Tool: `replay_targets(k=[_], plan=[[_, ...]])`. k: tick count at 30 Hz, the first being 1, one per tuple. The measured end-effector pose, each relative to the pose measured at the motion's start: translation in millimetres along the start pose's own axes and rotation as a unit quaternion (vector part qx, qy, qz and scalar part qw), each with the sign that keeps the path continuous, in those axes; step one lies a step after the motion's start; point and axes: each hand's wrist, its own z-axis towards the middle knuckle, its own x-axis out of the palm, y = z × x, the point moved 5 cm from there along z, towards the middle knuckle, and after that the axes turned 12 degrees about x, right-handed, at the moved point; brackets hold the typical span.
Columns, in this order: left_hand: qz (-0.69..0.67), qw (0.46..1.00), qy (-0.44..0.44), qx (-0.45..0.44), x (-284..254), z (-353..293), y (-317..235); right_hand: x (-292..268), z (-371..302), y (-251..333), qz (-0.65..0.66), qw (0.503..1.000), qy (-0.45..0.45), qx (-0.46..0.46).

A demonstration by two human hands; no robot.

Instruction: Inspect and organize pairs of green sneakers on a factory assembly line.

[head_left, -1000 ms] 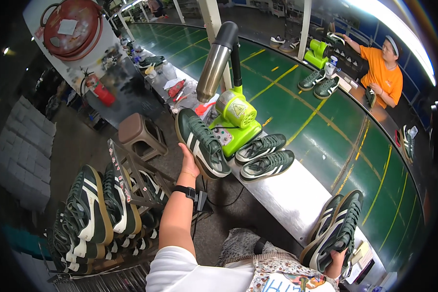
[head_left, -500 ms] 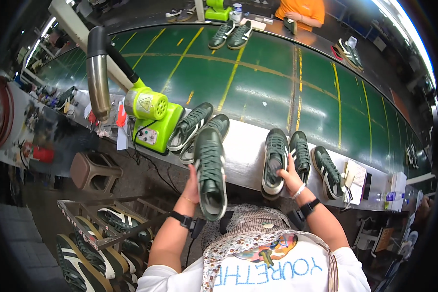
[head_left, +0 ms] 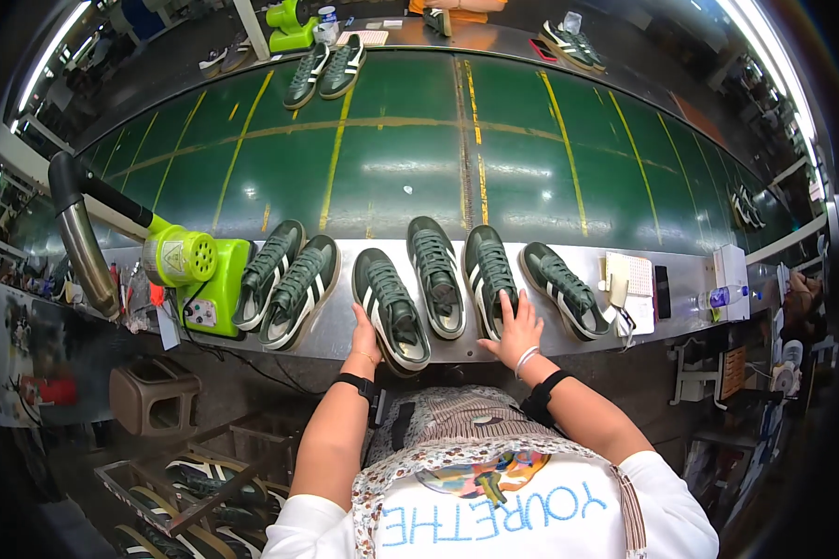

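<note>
Near the bench's front edge, a green sneaker with white stripes points away from me, its heel end over the edge. My left hand grips it along its left side; the fingers under it are hidden. My right hand has its fingers spread, the tips touching the heel end of another green sneaker. Between the two stands a green sneaker. To the right of my right hand lies a single sneaker. A pair, sneaker and sneaker, stands to the left.
A lime-green blower machine with a metal nozzle stands at the bench's left. Behind the bench runs a green conveyor belt carrying sneakers at its far side. A notebook and phone lie right. A shoe rack stands lower left.
The sneaker in my left hand has come down to the bench edge. My right hand has let go of its sneaker, now standing on the bench, and moved to the one beside it. The view shifted right.
</note>
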Motion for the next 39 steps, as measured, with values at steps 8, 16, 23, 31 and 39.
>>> replay_targets(k=[8,16,23,31,39], plan=[[0.585,0.712,-0.103,0.375,16.6,-12.0,-61.9,14.7,25.2,-70.6,0.047,0.998,-0.027,0.008],[0.699,0.444,0.246,0.503,70.2,-51.4,-58.5,-31.5,-41.9,84.4,0.161,0.820,0.067,-0.545],[0.739,0.400,0.293,0.456,101.3,-62.3,-96.7,-3.2,-52.1,137.6,0.038,0.845,0.194,-0.497],[0.672,0.543,0.409,0.294,110.3,-50.0,-129.1,-80.6,-47.4,121.4,0.280,0.784,0.314,-0.458],[0.638,0.647,0.387,0.158,111.1,-47.1,-134.1,-82.7,-45.3,124.1,0.299,0.786,0.322,-0.434]])
